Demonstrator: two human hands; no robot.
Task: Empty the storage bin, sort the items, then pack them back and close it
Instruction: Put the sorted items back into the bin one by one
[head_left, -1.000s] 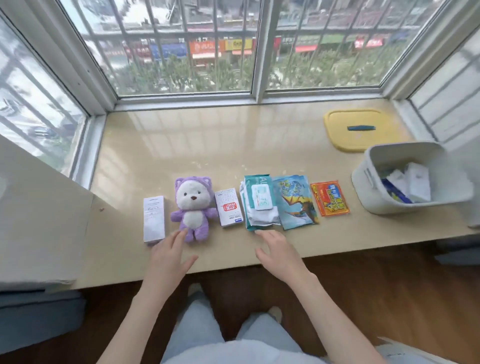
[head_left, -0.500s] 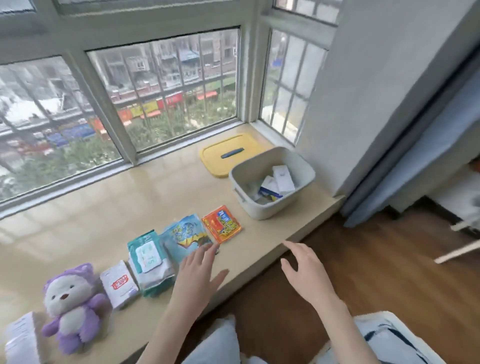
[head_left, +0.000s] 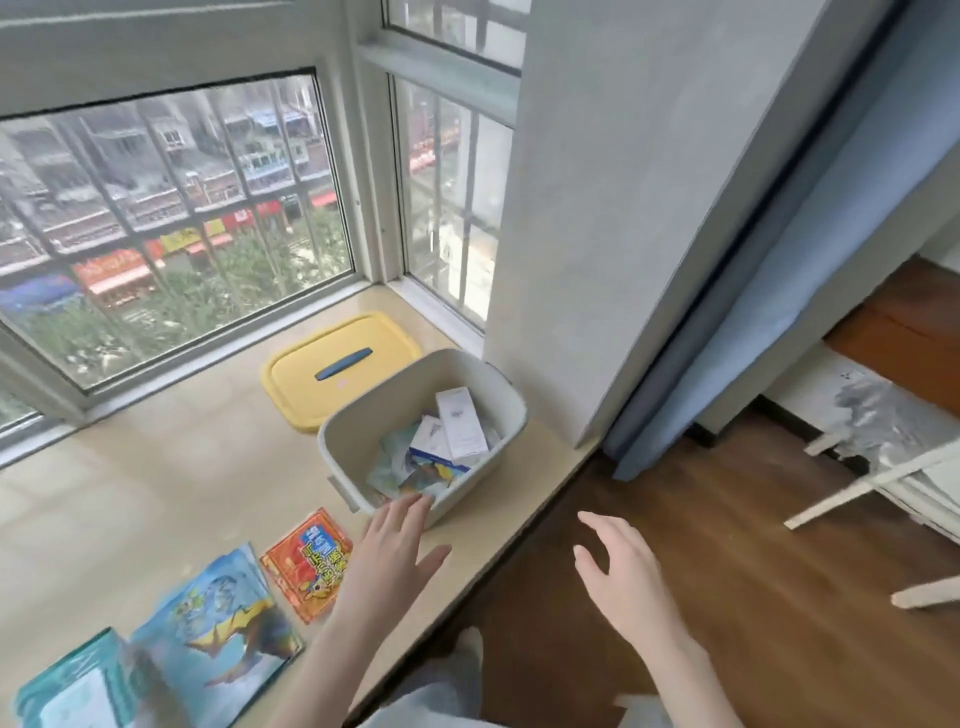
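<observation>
Tabletop (head_left: 156, 467) ran out of view on the left, so anything farther from the storage bin (head_left: 488, 467) that way was cut off. The bin sat open at the tabletop's right end, with a couple of white boxes (head_left: 460, 423) on top of some colourful packets I couldn't really make out. Yellow lid (head_left: 301, 389) lay flat right behind the bin. Left of the bin were a blue packet (head_left: 223, 634), a half-cropped, blurry teal pack (head_left: 67, 691) and a red packet (head_left: 311, 561). Left hand (head_left: 395, 551) was flat, fingers straight, tips at the bin's near wall, gripping nothing. Right hand (head_left: 623, 577) hung spread and empty over the floor, right of the bin.
</observation>
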